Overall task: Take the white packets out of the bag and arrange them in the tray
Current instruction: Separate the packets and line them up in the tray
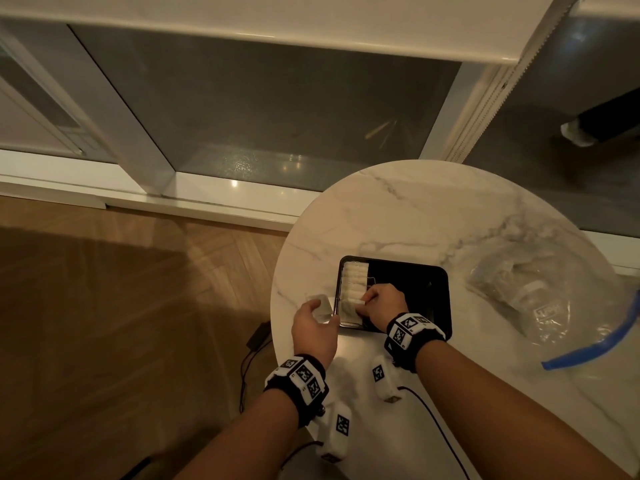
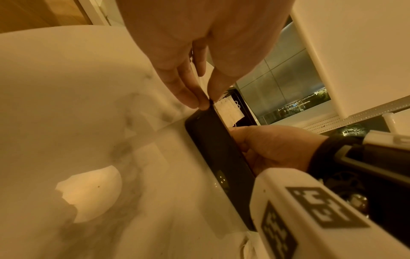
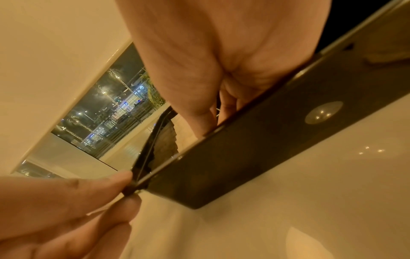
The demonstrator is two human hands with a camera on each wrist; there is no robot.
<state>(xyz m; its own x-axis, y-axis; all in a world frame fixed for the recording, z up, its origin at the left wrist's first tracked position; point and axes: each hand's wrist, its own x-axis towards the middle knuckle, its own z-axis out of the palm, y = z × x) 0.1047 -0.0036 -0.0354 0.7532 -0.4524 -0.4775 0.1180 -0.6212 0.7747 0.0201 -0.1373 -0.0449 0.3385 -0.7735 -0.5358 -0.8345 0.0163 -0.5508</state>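
On the round marble table [image 1: 398, 216] lies a black tray [image 1: 415, 282]. A row of white packets [image 1: 354, 277] stands along its left side, also visible in the left wrist view as white packets [image 2: 228, 108]. My right hand [image 1: 363, 301] is inside the tray, pinching a white packet [image 1: 351, 306] at the row's near end. My left hand [image 1: 332, 317] pinches the tray's near-left corner [image 2: 205, 103], seen too in the right wrist view [image 3: 131, 189]. A pale translucent packet [image 1: 318, 304] lies against its fingers; whether it is held I cannot tell.
A clear plastic bag [image 1: 540, 299] with a blue zip edge [image 1: 602, 341] lies on the table to the right of the tray. The table's left edge is just beside my left hand, with wooden floor [image 1: 121, 306] and a dark cable [image 1: 252, 348] below.
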